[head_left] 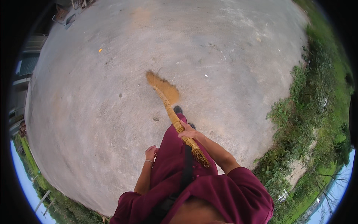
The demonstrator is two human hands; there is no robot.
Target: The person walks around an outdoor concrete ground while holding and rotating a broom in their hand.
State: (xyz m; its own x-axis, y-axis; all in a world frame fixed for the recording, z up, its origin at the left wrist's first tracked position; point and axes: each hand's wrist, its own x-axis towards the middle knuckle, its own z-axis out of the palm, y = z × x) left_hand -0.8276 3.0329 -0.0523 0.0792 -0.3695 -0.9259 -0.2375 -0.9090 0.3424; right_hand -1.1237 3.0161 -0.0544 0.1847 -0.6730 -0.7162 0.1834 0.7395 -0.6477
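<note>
A straw broom (172,114) slants across in front of me, its bound handle in my right hand (188,131), whose fingers wrap around it. The handle's frayed butt end sticks out behind that hand, over my maroon trousers. Ahead of my feet, the broom's fanned tan bristles (166,89) are at the concrete. My left hand (151,153) hangs beside my left thigh, away from the broom. Nothing shows in it; its fingers are loosely bent and apart, and a bracelet circles the wrist.
Grey concrete (93,123) spreads around me. Bushes and grass (309,104) border it on the right. A yellow scrap (100,50) and a white scrap (206,75) lie ahead. At the far left stand a dustpan-like metal thing (69,21) and a building (28,63).
</note>
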